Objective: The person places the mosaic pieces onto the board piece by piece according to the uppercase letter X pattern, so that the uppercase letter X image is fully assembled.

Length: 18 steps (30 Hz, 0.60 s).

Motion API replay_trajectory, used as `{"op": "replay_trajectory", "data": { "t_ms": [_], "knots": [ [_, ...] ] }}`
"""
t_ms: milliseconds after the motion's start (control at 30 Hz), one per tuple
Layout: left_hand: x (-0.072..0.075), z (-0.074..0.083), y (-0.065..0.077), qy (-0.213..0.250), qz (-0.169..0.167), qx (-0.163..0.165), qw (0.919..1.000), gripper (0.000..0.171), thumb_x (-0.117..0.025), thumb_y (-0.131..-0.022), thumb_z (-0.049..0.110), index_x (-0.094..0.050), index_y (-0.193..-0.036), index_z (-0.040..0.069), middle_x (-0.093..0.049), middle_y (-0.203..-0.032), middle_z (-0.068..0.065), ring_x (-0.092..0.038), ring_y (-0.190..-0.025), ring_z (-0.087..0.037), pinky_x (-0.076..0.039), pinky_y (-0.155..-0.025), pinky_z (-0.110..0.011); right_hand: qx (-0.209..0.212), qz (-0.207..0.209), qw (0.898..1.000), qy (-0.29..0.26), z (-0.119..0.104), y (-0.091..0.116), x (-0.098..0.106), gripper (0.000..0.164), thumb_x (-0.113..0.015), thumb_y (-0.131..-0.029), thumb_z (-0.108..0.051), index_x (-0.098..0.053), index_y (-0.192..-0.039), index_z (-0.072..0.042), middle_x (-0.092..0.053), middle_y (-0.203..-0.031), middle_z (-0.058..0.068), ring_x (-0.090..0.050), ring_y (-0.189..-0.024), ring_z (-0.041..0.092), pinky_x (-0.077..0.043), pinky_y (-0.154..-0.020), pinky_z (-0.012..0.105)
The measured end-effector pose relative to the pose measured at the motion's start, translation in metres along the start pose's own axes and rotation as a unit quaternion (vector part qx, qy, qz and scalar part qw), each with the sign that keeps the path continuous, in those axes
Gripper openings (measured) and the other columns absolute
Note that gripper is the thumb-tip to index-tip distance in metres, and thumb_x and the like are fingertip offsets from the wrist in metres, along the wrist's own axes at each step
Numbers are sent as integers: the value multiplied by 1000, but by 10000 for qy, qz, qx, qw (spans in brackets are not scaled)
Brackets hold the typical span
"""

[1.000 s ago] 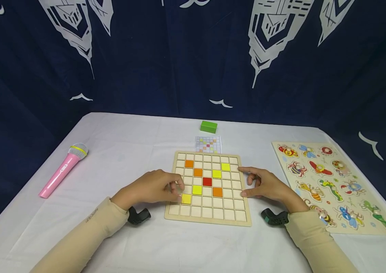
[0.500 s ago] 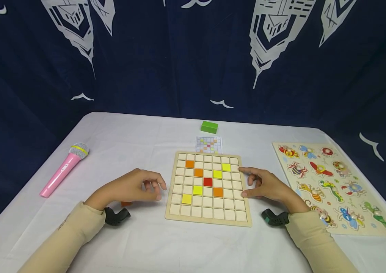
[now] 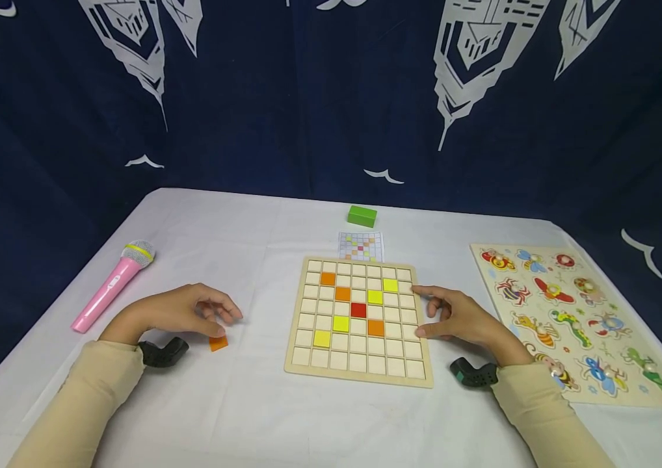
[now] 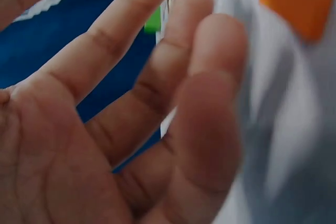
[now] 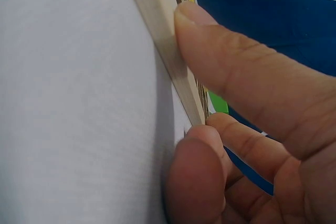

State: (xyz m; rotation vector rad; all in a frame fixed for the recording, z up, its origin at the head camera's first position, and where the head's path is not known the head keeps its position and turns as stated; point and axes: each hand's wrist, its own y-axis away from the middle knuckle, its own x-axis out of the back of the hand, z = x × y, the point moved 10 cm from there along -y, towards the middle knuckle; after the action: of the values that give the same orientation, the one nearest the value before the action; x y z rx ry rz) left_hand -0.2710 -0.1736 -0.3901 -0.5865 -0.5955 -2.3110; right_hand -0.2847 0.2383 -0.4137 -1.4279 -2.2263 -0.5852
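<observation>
A loose orange square tile [image 3: 218,343] lies on the white cloth, left of the wooden grid board [image 3: 360,377]. My left hand [image 3: 185,309] hovers right over this tile with relaxed, slightly bent fingers, its thumb overlapping the tile in the head view. Nothing shows between the fingers in the left wrist view, where the orange tile [image 4: 299,3] is off to one side. My right hand [image 3: 460,315] touches the board's right edge with thumb and index finger spread along it. Orange, yellow and red tiles, among them a red tile [image 3: 358,310], sit in the grid's cells.
A small printed pattern card [image 3: 361,246] lies behind the board, with a green block [image 3: 362,216] farther back. At left is a pink microphone [image 3: 110,291]. An insect picture puzzle [image 3: 577,325] lies at right, partly under my right forearm. A dark blue curtain [image 3: 307,97] hangs behind.
My left hand has moved left, away from the board, to the loose orange tile, which has come into sight beside its thumb. The right hand stays at the board's edge.
</observation>
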Motion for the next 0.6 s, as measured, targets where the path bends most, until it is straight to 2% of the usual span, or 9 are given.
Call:
{"op": "replay_trajectory", "data": {
  "t_ms": [200, 367, 600],
  "knots": [
    [-1, -12, 7, 308, -202, 350, 9987, 43, -73, -78, -9, -77, -120, 1, -66, -113, -8, -62, -86, -18, -54, -71, -25, -7, 42, 9999, 124, 1, 1, 1, 85, -94, -83, -8, -50, -153, 10, -54, -99, 8, -46, -71, 16, -43, -58, 25],
    [-2, -16, 5, -5, -56, 486, 9988, 41, -78, -75, -9, -80, -112, 9, -62, -105, -4, -58, -83, -18, -52, -70, -25, 7, 52, 9999, 154, 0, 0, 1, 85, -94, -83, -9, -50, -153, 10, -55, -99, 8, -46, -72, 17, -42, -59, 26],
    [-3, -18, 2, -193, 65, 473, 9987, 35, -78, -74, -7, -81, -104, 12, -60, -99, -2, -56, -73, -14, -49, -65, -25, 32, 55, 9999, 101, 1, 0, 1, 84, -94, -83, -8, -50, -153, 11, -55, -99, 8, -46, -71, 16, -42, -59, 25]
  ]
}}
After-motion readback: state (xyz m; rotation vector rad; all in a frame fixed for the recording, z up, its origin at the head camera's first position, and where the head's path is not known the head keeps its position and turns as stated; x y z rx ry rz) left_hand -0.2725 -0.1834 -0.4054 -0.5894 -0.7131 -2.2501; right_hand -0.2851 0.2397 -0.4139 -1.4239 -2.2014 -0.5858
